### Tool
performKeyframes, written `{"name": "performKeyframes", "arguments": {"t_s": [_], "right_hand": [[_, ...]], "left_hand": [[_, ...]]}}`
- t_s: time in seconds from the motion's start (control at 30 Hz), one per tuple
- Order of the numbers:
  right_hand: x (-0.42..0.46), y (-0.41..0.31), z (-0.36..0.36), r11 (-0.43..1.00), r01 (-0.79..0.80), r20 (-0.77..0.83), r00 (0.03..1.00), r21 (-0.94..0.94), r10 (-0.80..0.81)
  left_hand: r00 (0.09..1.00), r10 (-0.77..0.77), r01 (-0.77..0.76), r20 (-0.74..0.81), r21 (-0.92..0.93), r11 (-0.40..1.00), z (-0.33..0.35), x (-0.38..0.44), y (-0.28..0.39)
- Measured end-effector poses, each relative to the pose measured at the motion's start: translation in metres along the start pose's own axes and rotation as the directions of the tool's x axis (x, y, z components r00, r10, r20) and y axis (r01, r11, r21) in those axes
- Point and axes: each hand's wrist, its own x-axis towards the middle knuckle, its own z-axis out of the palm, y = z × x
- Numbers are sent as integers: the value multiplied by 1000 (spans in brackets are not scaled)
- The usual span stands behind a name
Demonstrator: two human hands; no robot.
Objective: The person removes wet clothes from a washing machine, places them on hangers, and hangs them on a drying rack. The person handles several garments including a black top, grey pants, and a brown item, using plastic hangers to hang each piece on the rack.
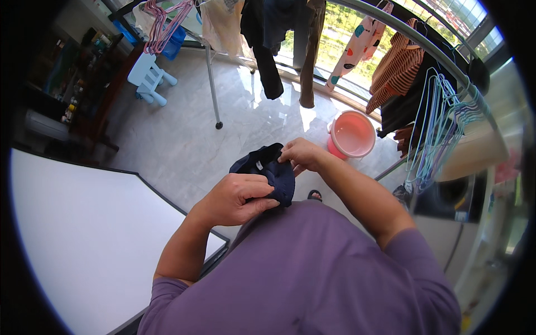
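A dark navy garment point(284, 178) hangs in front of my purple shirt, its gathered opening facing up towards me. Inside the opening a small white label point(259, 165) shows. My left hand point(240, 199) grips the near edge, thumb and fingers pinching the cloth. The far right side of the opening is pinched by my right hand point(300, 155). Most of the garment's lower part is hidden by the hands and my body, so its full shape cannot be told.
A pink bucket point(354, 134) stands on the grey tiled floor beyond my right hand. Clothes, including a striped top point(398, 63), hang from a metal rail, with blue hangers point(439, 121) at the right. A white tabletop point(92, 226) lies left; a blue chair point(148, 77) stands farther off.
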Motion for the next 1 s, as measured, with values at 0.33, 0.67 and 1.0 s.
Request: {"name": "performKeyframes", "arguments": {"t_s": [0.33, 0.67, 1.0], "right_hand": [[-132, -56, 38, 761, 581, -69, 805, 289, -589], [-126, -12, -54, 817, 558, -497, 672, -147, -548], [-179, -68, -21, 394, 635, -342, 211, -664, -916]], "left_hand": [[469, -780, 837, -415, -73, 542, 90, -96, -165], [361, -866, 379, -346, -794, 475, -2, -47, -172], [530, -455, -312, -716, -663, 680, -65, 2, -56]]}}
